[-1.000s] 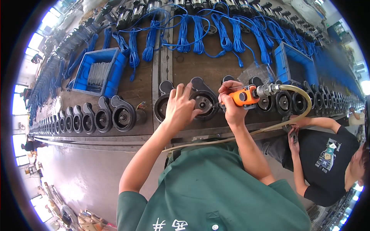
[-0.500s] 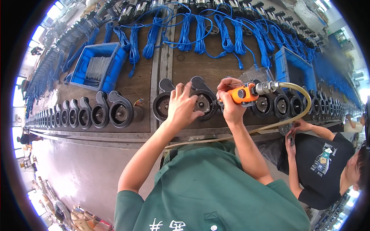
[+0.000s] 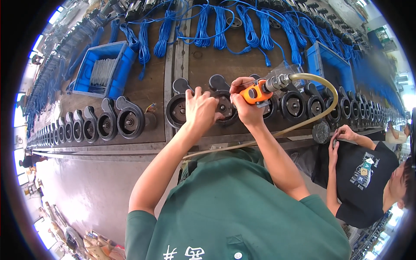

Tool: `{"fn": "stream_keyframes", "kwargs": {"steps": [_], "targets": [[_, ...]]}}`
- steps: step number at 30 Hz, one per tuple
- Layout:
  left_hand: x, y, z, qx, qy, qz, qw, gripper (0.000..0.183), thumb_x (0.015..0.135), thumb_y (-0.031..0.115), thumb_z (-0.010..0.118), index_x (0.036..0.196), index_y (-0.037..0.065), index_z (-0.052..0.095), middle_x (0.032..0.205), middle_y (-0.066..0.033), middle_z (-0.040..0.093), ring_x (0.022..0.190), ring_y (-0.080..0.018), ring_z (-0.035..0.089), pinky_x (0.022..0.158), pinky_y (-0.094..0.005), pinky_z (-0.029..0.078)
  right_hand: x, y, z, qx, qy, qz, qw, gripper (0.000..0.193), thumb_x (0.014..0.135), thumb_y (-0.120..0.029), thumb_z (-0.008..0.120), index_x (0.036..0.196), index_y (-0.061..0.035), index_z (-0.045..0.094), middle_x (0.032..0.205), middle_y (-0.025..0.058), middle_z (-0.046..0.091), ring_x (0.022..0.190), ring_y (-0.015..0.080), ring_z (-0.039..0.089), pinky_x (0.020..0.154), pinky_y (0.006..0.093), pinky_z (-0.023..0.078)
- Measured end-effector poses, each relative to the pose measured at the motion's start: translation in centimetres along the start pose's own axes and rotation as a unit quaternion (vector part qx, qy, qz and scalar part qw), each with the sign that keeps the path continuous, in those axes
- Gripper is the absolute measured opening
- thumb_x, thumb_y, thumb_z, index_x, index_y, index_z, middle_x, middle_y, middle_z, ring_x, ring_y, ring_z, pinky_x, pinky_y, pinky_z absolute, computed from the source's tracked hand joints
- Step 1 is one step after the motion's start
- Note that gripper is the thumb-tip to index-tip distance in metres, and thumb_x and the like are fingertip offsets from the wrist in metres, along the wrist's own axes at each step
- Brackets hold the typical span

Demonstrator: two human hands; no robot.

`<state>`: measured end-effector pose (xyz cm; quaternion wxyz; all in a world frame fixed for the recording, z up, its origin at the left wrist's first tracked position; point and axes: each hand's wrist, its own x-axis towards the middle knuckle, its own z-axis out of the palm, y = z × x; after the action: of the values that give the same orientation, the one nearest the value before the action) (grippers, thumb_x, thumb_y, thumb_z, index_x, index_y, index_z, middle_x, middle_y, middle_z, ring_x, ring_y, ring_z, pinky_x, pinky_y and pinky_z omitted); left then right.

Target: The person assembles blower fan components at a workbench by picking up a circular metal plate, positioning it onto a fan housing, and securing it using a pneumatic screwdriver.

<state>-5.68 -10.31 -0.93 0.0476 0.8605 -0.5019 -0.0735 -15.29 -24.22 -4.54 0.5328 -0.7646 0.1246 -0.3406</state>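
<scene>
My right hand [image 3: 248, 106] is wrapped around an orange pneumatic hand tool [image 3: 256, 92], with a yellowish air hose [image 3: 323, 82] attached at its right end. The tool's working tip is hidden behind my fingers. Over a black, snail-shaped round housing [image 3: 224, 105] lies my left hand [image 3: 200, 107], its fingers spread and its thumb on the metal centre. Just left of it stands another such housing [image 3: 175, 112], partly covered by that hand. The tool is close to the right side of the housing under my left thumb.
Long rows of similar housings [image 3: 130, 122] line the table's near edge. A blue crate [image 3: 123, 71] with thin metal rods stands left, another blue crate [image 3: 315, 65] right. Bundled blue cables [image 3: 201, 28] lie at the back. A person in a black shirt [image 3: 362, 182] works at the right.
The whole view has shifted slightly. My right hand has brought the orange tool a little left, closer to my left hand, which still rests over the same housing.
</scene>
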Motion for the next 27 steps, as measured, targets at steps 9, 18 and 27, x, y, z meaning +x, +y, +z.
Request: {"fn": "stream_keyframes", "kwargs": {"steps": [9,18,27], "targets": [[0.1,0.9,-1.2,0.008,-0.016,-0.033,0.999,0.036,0.064,0.041,0.085,0.083,0.012,0.078,0.095,-0.0068,0.069,0.105,-0.0261,0.057,0.095,-0.0464,0.038,1.7,-1.7,0.4,0.241,0.011,0.039,0.970,0.024,0.084,0.007,0.053,0.106,0.0007,0.051,0.088,0.0085,0.059,0.067,0.0105,0.056,0.061,0.0236,0.048],[0.3,0.5,0.3,0.016,0.007,-0.024,1.000,0.029,0.065,0.041,0.084,0.083,0.019,0.077,0.091,-0.0037,0.064,0.101,-0.0252,0.054,0.090,-0.0454,0.035,3.8,-2.1,1.8,0.276,0.032,0.033,0.960,0.023,0.078,0.009,0.059,0.099,0.0005,0.056,0.086,0.0066,0.062,0.071,0.0102,0.060,0.061,0.0226,0.050],[0.3,0.4,-0.1,0.002,-0.004,-0.019,1.000,0.036,0.062,0.040,0.086,0.085,0.013,0.078,0.097,-0.0068,0.070,0.107,-0.0263,0.057,0.096,-0.0470,0.037,3.6,-2.3,1.9,0.285,0.040,0.048,0.957,0.023,0.076,0.009,0.062,0.096,0.0015,0.057,0.084,0.0062,0.063,0.071,0.0104,0.061,0.062,0.0230,0.052]]}}
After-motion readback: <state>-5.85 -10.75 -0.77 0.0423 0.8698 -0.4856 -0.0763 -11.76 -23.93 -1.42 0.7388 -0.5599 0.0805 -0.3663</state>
